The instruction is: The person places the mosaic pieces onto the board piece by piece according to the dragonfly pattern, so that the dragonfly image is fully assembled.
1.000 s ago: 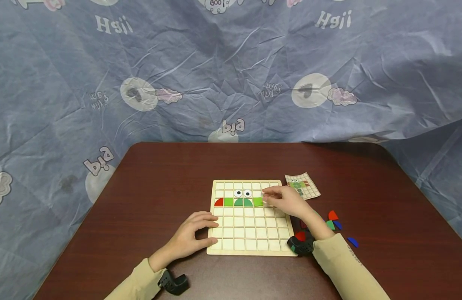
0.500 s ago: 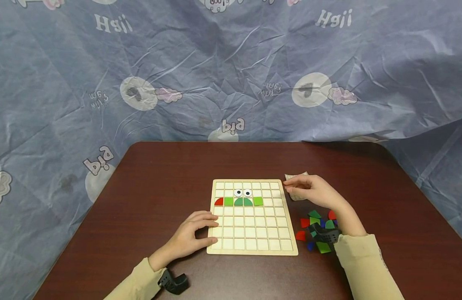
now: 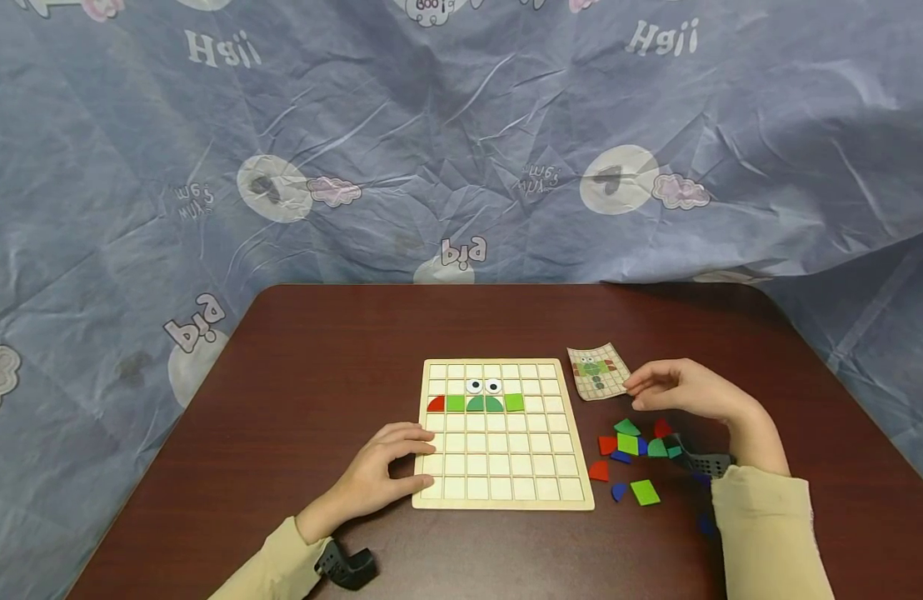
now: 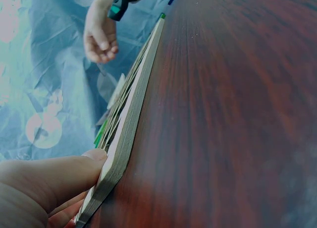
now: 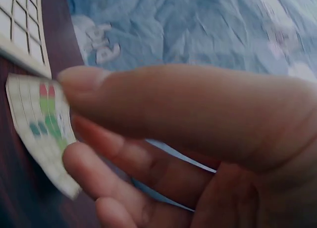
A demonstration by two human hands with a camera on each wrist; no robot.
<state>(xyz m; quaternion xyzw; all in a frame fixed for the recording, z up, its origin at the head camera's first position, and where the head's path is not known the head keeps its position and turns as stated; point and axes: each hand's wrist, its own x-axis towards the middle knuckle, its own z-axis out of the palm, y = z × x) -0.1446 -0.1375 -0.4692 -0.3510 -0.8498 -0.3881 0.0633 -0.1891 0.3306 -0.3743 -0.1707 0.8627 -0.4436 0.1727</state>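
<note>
At the bottom left of the head view, your left sleeve is entering the frame, with a black wrist unit sitting beside it. At the lower right, your right sleeve is entering. Your left hand is resting at the left rim of the board, fingers relaxed and slightly spread; in the left wrist view, your thumb is touching the rim.

The board is lying flat at the lower centre. To its right, loose pieces in red, green and blue are lying scattered. Above them, your right hand is hovering at the right of centre, fingers loosely bent, thumb and fingertips apart.

In the board's third row from the top, a red quarter, a green square, two dark green quarters and another green square are running left to right. Two eyes are sitting directly above the dark green quarters.

The card is lying beside the board's upper right corner, near your right fingertips; you cannot tell whether they are touching it. The table is extending behind, and a printed blue cloth is filling the upper frame.
</note>
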